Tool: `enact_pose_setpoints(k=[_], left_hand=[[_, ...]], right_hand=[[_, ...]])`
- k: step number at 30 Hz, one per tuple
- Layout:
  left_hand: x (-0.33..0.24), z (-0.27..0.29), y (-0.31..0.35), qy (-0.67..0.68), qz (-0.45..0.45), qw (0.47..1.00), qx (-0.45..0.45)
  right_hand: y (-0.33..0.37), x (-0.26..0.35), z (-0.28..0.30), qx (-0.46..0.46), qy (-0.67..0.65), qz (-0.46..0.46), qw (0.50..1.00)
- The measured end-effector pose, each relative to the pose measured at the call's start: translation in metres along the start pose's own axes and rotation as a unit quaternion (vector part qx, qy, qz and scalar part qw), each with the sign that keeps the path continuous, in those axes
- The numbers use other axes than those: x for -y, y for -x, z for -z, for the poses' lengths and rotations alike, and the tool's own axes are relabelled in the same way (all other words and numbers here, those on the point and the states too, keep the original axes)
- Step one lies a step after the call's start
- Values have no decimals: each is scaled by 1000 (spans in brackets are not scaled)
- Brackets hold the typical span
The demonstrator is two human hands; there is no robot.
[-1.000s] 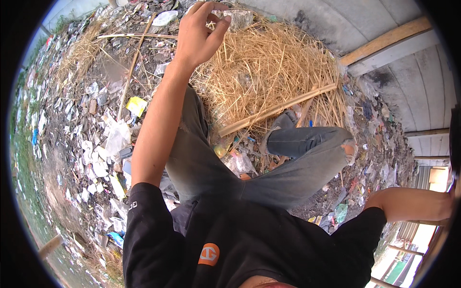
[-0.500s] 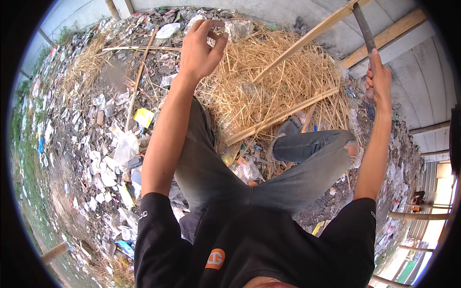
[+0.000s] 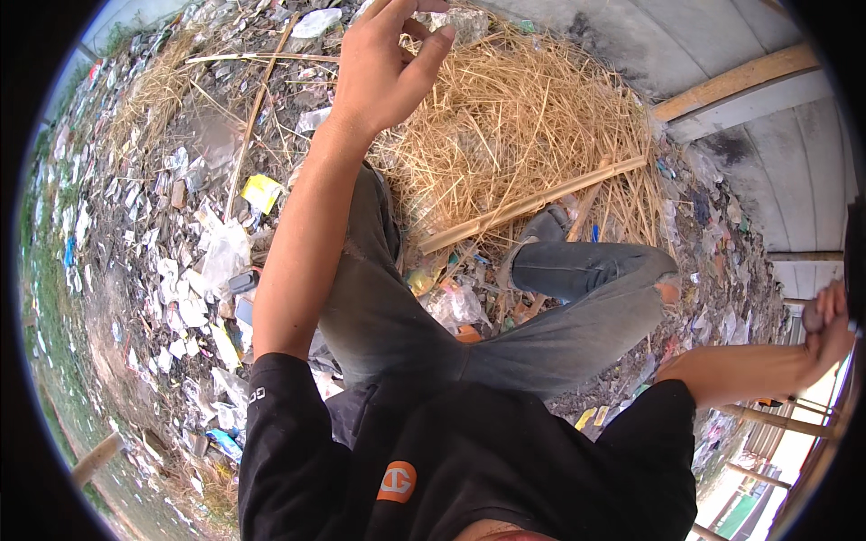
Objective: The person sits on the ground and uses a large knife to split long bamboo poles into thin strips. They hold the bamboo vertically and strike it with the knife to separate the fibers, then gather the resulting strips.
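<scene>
My left hand (image 3: 383, 77) is raised at the top, beyond the straw heap (image 3: 514, 117). Its fingers are loosely bent, with a gap between thumb and forefinger and nothing seen between them. Far out at the right rim, my right hand (image 3: 825, 334) is closed in a fist around the handle of a knife. The knife's blade is lost past the dark edge of the picture. A split bamboo strip (image 3: 541, 203) lies across the near side of the straw, beyond my bent legs (image 3: 568, 334).
Plastic scraps and litter cover the ground, with a yellow packet (image 3: 262, 192) left of my knee. Thin sticks (image 3: 257, 117) lie at the upper left. A grey wall (image 3: 695, 54) with a wooden beam (image 3: 735, 81) rises at the right. Bamboo poles (image 3: 780, 419) stand out lower right.
My right hand has swung out to the right and nearer me, carrying the knife out of view. The raised bamboo strip beside its blade is gone from view. My left hand is slightly higher.
</scene>
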State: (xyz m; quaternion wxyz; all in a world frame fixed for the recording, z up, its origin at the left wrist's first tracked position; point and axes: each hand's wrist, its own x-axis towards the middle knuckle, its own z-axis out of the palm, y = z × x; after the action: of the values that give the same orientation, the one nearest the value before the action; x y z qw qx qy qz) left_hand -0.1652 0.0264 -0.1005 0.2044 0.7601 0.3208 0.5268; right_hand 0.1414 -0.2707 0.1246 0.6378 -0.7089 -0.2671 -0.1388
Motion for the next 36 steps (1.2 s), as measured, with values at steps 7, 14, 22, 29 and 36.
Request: enact_pose_setpoints(k=[7,14,22,29,36], left_hand=[[11,-5,-4,1,0,1000,1],[22,28,-5,35,56,997,-40],[38,24,-18,117,152,975,-109],[36,-118,-56,-86,4,868,490],[90,-327,70,-303,-74,644,698]], right_hand=[[81,-235,-157,688,420,75,587],[57,-109,-133,596,288,-28,749],[-18,-152,-144,451,117,-100,879],[-6,-215,-140,419,10,-156,895],[-8,-230,-119,364,66,-88,925]])
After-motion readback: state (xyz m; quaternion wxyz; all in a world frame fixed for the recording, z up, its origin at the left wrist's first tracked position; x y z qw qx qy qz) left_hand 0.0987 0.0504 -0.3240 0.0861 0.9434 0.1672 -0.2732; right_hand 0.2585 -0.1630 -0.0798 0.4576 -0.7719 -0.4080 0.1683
